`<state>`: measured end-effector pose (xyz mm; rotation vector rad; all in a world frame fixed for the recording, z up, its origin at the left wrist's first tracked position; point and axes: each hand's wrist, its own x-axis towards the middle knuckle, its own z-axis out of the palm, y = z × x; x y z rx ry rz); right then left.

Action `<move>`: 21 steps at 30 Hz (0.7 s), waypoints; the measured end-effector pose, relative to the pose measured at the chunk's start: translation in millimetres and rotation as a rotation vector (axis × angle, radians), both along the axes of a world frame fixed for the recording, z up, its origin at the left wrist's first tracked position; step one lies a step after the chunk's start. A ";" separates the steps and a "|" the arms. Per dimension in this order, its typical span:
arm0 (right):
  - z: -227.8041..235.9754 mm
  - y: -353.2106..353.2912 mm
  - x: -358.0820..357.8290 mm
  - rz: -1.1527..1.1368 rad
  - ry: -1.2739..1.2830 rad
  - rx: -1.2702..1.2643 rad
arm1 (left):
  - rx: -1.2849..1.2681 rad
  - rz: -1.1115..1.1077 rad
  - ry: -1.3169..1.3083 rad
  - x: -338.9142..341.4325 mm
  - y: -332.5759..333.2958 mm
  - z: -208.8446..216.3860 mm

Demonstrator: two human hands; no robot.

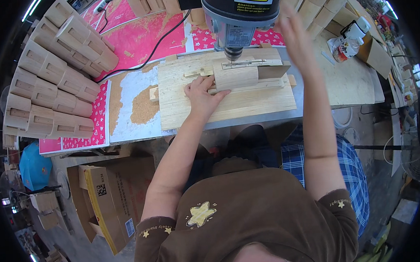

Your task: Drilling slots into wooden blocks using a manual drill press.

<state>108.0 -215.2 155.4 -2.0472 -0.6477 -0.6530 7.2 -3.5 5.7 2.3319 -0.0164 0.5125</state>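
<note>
Beneath the drill press (pixel 236 30), a rounded pale wood block (pixel 238 77) lies between wooden strips on a flat wooden jig board (pixel 227 104). My left hand (pixel 202 95) grips the block's left end, with the thumb along its near side and the fingers curled by the strip behind. The drill chuck (pixel 233 54) hangs just above the block's far side; the bit's tip cannot be made out. Raised beside the right of the drill head is my right hand (pixel 291 30). Its fingers are blurred and partly hidden, so whether it holds a lever does not show.
Stacked wooden blocks with slots (pixel 58 86) fill the table's left side, and more blocks (pixel 314 7) stand at the back right. A black cable (pixel 146 59) crosses the pink cover. Sawdust (pixel 145 108) lies left of the jig. A cardboard box (pixel 114 196) is below the table.
</note>
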 end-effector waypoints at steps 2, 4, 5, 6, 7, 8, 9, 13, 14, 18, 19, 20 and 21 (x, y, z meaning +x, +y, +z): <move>-62.2 -24.8 -11.7 -0.008 -0.039 -0.281 | -0.010 -0.022 -0.039 4.5 -3.5 2.2; -89.2 -31.8 -29.1 -0.016 -0.041 -0.498 | -0.010 -0.022 -0.067 1.1 2.7 2.2; -86.1 -27.3 -42.7 -0.049 -0.028 -0.515 | 0.044 -0.030 -0.108 -1.2 7.7 2.5; -85.2 -23.5 -49.9 -0.079 -0.013 -0.532 | 0.099 -0.037 -0.147 -5.1 14.2 2.8; -87.2 -23.8 -49.6 -0.067 -0.011 -0.530 | 0.102 -0.026 -0.142 -13.0 23.6 3.3; -88.1 -28.6 -48.1 -0.070 -0.023 -0.537 | -0.072 -0.067 -0.122 -23.0 34.4 6.1; -90.2 -31.0 -45.3 -0.065 -0.036 -0.541 | -0.243 -0.098 -0.103 -33.4 45.1 11.1; -90.5 -30.7 -51.9 -0.048 0.004 -0.549 | -0.738 0.146 0.147 -78.5 89.0 25.7; -89.2 -27.7 -52.9 -0.055 0.008 -0.542 | -0.862 0.158 0.112 -78.9 99.2 31.1; -85.8 -14.4 -67.3 0.001 0.011 -0.520 | -1.246 0.244 0.268 -99.1 99.3 66.6; -82.4 -12.3 -70.5 0.001 0.002 -0.515 | -1.242 0.241 0.258 -101.4 100.0 69.6; -84.6 -8.2 -72.6 0.026 -0.004 -0.504 | -1.278 0.249 0.299 -102.0 102.7 65.6; -85.4 -5.8 -73.3 0.049 -0.012 -0.492 | -1.312 0.255 0.338 -100.8 104.5 65.0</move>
